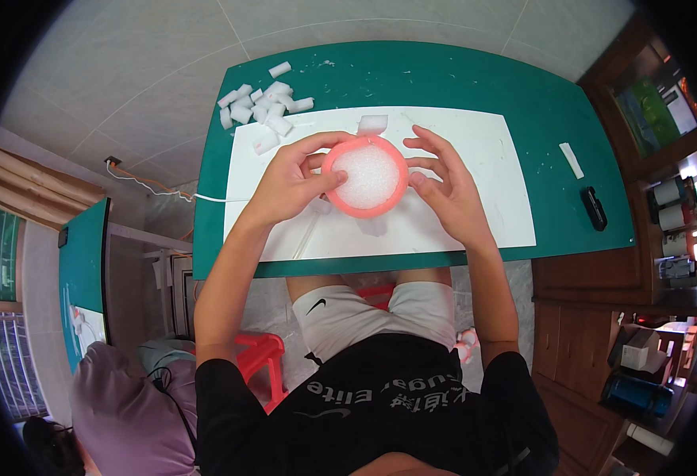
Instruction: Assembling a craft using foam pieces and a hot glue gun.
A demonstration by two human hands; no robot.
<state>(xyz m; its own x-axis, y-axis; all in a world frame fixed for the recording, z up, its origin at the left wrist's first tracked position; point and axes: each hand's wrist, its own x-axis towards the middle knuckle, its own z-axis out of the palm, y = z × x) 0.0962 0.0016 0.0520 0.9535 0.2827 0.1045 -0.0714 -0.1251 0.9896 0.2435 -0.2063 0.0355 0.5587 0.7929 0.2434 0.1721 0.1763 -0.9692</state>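
Observation:
My left hand (293,178) grips a round foam piece (367,176) by its left side, thumb on the front and fingers behind. This piece has a pink outer ring around a white, bubbly foam middle, and it is held above a white board (475,182). Beside its right edge is my right hand (448,186), with fingers spread apart. The right thumb comes close to the pink rim; whether it touches, I cannot tell. Just beyond the round piece lies a small white foam block (372,124). A thin pale stick (305,238) rests on the board below my left hand.
Several short white foam pieces (265,103) are heaped at the far left of the green table (412,71). On the right lie a white strip (571,160) and a black tool (593,209). A white cable (213,198) reaches the table from the left. Another person (130,404) sits lower left.

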